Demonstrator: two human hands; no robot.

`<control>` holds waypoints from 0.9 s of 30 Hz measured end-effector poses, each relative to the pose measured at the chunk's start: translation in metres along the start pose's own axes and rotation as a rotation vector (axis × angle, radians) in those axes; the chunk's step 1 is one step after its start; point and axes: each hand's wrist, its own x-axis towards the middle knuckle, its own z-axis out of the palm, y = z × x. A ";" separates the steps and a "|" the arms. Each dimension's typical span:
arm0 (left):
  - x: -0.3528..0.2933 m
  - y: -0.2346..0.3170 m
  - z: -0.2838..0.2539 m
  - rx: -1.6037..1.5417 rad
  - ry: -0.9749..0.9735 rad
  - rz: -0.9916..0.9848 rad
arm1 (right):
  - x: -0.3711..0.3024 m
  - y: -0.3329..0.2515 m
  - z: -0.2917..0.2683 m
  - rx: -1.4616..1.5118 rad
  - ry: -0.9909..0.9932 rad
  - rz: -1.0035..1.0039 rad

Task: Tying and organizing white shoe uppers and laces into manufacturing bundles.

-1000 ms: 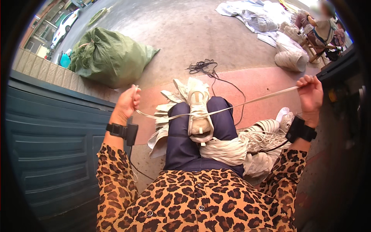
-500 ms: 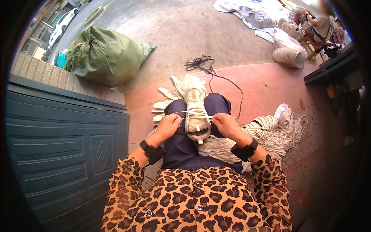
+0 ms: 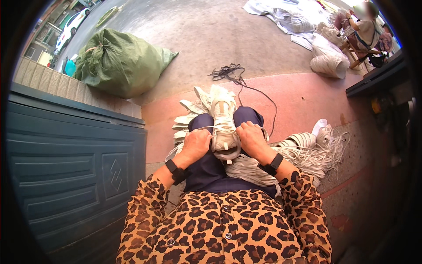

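Note:
A cream sneaker (image 3: pixel 223 108) rests between my knees, its heel opening toward me. Pale shoelace (image 3: pixel 226 128) crosses its tongue. My left hand (image 3: pixel 198 143) is closed at the shoe's left side, pinching one end of the lace. On the opposite side my right hand (image 3: pixel 253 140) is closed on lace too, its fingers against the shoe's edge; a loop stands up beside its knuckles. The fingertips of both hands are partly hidden. A thick bundle of cream laces (image 3: pixel 250 170) lies across my lap beneath the right wrist.
More cream shoes (image 3: pixel 189 107) stand in a row beyond my left knee. To the right lie further shoes (image 3: pixel 324 134) and loose laces. A black cord (image 3: pixel 259 91) trails over the floor. A green sack (image 3: pixel 123 66), a blue door panel (image 3: pixel 79 176) and a seated person (image 3: pixel 367 33) are around.
Both hands have moved in closer to the shoe, the right one most, coming up against its side. The lace no longer stretches straight out between them.

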 end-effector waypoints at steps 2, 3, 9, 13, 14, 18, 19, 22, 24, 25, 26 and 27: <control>0.001 0.007 -0.004 0.037 0.006 0.004 | 0.002 0.004 -0.003 -0.039 -0.020 -0.075; 0.002 0.008 -0.006 0.073 0.010 0.010 | 0.003 0.009 -0.003 -0.037 -0.033 -0.112; 0.002 -0.001 0.004 0.026 0.010 0.006 | 0.002 0.001 -0.001 -0.116 -0.067 -0.069; 0.006 0.002 0.008 0.051 0.011 0.004 | 0.005 0.002 0.000 -0.140 -0.081 -0.086; 0.006 0.001 0.008 0.021 0.011 -0.010 | 0.005 0.005 0.000 -0.104 -0.103 -0.101; 0.000 0.014 -0.001 0.113 0.110 -0.085 | 0.004 0.005 -0.006 -0.074 -0.141 -0.031; -0.003 0.017 -0.002 0.160 0.129 -0.073 | 0.003 0.002 -0.004 -0.067 -0.104 -0.013; -0.011 0.030 -0.004 0.240 0.195 0.014 | 0.003 -0.001 0.001 -0.089 -0.050 0.004; -0.015 0.022 0.009 0.252 0.192 0.026 | 0.009 -0.002 -0.001 -0.132 -0.090 -0.122; -0.013 0.020 0.014 0.210 0.173 0.001 | 0.009 -0.002 0.000 -0.133 -0.089 -0.121; -0.013 0.018 0.017 0.168 0.153 -0.024 | 0.010 -0.002 0.001 -0.101 -0.080 -0.116; -0.014 0.016 0.020 0.168 0.154 -0.021 | 0.010 -0.001 0.001 -0.068 -0.072 -0.111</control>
